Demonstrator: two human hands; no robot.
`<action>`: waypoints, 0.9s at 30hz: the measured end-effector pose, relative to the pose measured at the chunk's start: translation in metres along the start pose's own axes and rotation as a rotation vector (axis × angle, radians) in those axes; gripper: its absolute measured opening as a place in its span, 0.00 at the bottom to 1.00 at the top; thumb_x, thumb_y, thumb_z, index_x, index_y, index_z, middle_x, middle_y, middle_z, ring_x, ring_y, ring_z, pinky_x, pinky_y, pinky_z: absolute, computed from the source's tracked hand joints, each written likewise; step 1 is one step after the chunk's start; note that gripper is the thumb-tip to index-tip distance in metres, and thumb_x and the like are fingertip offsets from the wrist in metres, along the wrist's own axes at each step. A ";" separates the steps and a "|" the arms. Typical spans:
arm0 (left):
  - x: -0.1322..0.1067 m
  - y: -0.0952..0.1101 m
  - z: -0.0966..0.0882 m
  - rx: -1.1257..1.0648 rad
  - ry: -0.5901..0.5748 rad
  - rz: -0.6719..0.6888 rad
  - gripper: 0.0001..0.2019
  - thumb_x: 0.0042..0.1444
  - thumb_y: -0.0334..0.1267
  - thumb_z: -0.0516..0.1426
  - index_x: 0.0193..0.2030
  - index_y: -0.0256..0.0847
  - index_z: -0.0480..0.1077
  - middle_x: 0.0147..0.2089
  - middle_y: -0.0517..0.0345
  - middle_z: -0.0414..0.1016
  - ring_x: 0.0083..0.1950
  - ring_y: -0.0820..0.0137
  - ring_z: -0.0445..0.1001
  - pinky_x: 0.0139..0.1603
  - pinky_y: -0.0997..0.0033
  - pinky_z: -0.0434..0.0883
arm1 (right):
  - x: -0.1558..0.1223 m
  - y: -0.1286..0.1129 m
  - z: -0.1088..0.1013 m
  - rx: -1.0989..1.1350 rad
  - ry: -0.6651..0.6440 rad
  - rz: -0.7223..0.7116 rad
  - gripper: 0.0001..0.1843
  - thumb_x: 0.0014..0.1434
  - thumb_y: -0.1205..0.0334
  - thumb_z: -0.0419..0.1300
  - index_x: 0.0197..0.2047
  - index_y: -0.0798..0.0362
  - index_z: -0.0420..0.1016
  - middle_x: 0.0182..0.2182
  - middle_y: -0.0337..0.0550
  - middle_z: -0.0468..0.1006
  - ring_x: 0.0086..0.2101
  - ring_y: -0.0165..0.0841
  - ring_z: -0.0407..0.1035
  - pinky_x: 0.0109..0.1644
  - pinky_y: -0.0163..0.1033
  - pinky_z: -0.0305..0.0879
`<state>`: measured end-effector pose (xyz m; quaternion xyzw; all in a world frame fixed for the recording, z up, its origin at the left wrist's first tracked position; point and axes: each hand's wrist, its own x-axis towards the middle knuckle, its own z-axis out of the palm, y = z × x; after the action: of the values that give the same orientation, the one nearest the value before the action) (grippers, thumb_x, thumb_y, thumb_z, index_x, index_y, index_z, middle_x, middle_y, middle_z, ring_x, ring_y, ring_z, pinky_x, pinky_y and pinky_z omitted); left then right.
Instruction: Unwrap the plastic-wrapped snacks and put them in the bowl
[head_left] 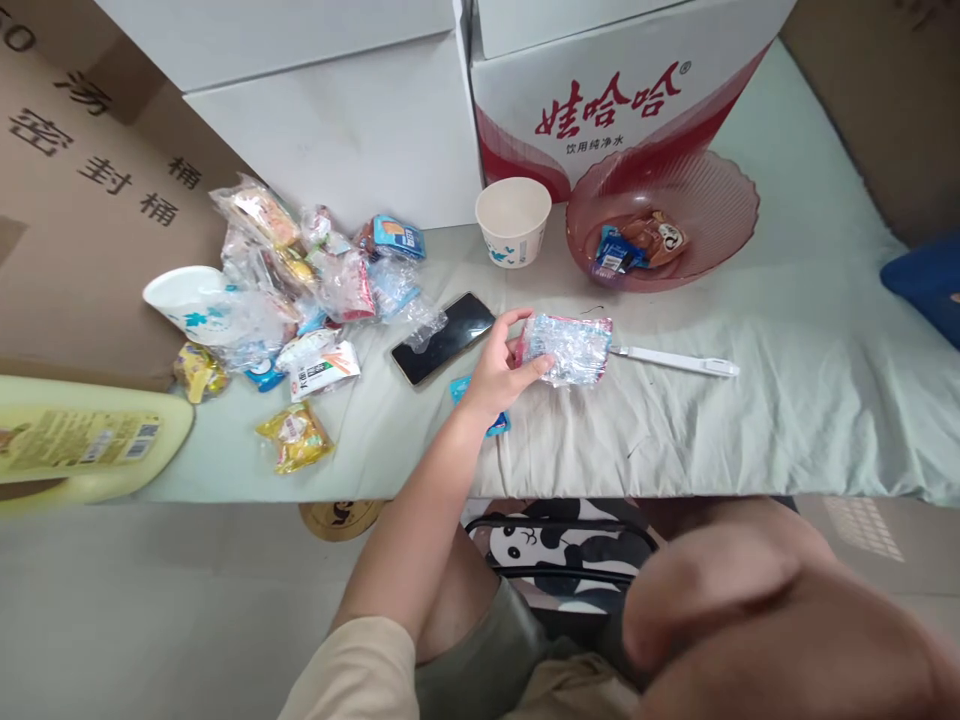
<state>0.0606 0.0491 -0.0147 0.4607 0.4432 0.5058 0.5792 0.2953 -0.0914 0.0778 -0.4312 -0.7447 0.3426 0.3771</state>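
My left hand (495, 365) is closed on the left end of a clear-wrapped snack packet (570, 348) with red and pale blue print, thumb on its face. At the packet's right end lies a slim white craft-knife-like tool (679, 361), its thin metal tip beside the wrapper. A small blue packet (498, 424) is partly hidden under my left wrist. Just left of the hand, a black phone (444, 340) lies flat, a clear wrapper over part of it. My right hand (705, 590) seems to be the blurred shape at lower right; its fingers cannot be made out.
Wrapped snacks (322, 280) heap at left around a tipped paper cup (180, 295). A yellow snack packet (296, 438) lies nearer the edge. Behind stand an upright paper cup (514, 225), a pink bowl (724, 215) holding packets, and white boxes (337, 130). A yellow bottle (161, 430) stands left.
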 end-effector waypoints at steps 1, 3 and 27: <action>0.002 -0.001 -0.001 0.001 0.018 0.007 0.39 0.44 0.51 0.71 0.60 0.47 0.61 0.41 0.57 0.77 0.40 0.65 0.78 0.43 0.64 0.74 | 0.017 0.006 -0.003 -0.019 0.003 -0.008 0.11 0.52 0.37 0.56 0.35 0.21 0.80 0.23 0.37 0.78 0.25 0.43 0.76 0.21 0.47 0.69; 0.005 -0.002 -0.003 -0.004 0.050 0.015 0.39 0.45 0.51 0.70 0.62 0.47 0.60 0.42 0.56 0.77 0.41 0.64 0.78 0.44 0.63 0.74 | 0.052 0.024 -0.007 -0.047 0.019 -0.003 0.17 0.61 0.40 0.51 0.36 0.31 0.81 0.26 0.38 0.80 0.25 0.40 0.75 0.28 0.47 0.72; -0.005 0.012 0.005 -0.319 -0.107 -0.320 0.28 0.50 0.53 0.66 0.55 0.43 0.70 0.46 0.51 0.79 0.47 0.60 0.79 0.47 0.60 0.76 | 0.097 0.108 0.005 0.042 0.061 0.254 0.09 0.68 0.55 0.48 0.43 0.47 0.66 0.24 0.36 0.69 0.26 0.34 0.65 0.35 0.41 0.61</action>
<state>0.0629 0.0444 -0.0022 0.3134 0.3939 0.4458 0.7402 0.2992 0.0376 0.0107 -0.5244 -0.6647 0.3900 0.3621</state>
